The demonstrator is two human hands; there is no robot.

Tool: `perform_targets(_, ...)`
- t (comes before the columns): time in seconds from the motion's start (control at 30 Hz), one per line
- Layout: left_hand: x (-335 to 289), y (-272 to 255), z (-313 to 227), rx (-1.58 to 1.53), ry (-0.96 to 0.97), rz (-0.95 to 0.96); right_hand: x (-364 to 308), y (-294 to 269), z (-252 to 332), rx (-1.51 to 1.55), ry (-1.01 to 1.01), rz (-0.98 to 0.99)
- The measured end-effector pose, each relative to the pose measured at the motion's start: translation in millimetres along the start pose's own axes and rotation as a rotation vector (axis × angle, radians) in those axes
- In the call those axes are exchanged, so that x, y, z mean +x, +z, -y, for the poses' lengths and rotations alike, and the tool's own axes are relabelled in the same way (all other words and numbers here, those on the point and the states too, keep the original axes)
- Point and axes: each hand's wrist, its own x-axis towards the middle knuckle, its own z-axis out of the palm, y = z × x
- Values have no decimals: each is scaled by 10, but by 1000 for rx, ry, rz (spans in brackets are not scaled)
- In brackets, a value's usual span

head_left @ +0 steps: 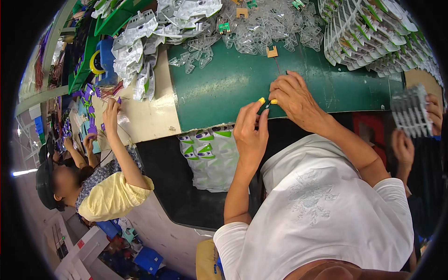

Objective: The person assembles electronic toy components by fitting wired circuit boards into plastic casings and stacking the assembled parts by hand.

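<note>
My left hand (250,135) is closed in a pinch over the near edge of the green table mat, with a yellow cover on one fingertip. At its fingertips is a tiny pale piece (267,106), too small to name. Just to the right, my right hand (296,100) is also closed, its thumb and finger pinching a thin wire; a yellow cover shows there too. A thin red wire (278,66) runs from under the right fingers up to a small tan circuit board (272,51) lying on the mat.
Clear plastic parts (261,28) are heaped at the far side, with small green boards (224,27) among them. White-and-green housings (133,51) lie at left; more are stacked (364,37) at right. A plastic bag of parts (210,158) sits below the edge. Co-workers sit on both sides.
</note>
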Motion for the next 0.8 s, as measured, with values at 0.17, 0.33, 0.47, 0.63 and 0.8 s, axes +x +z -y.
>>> perform_targets(0.17,53,86,78,211,210,21,-53,-32,-9,121,24,-42)
perform_targets(0.33,-51,132,48,44,115,5,-119,-159,-16,149,-41,-136)
perform_targets(0.47,-120,148,-14,-450,-98,14,-124,-282,16,232,-128,-138)
perform_targets(0.63,47,191,-159,-739,-221,-49,-136,-310,-17,390,34,-123)
perform_targets(0.8,114,158,-204,-750,-260,37,-67,-462,69,430,145,-92)
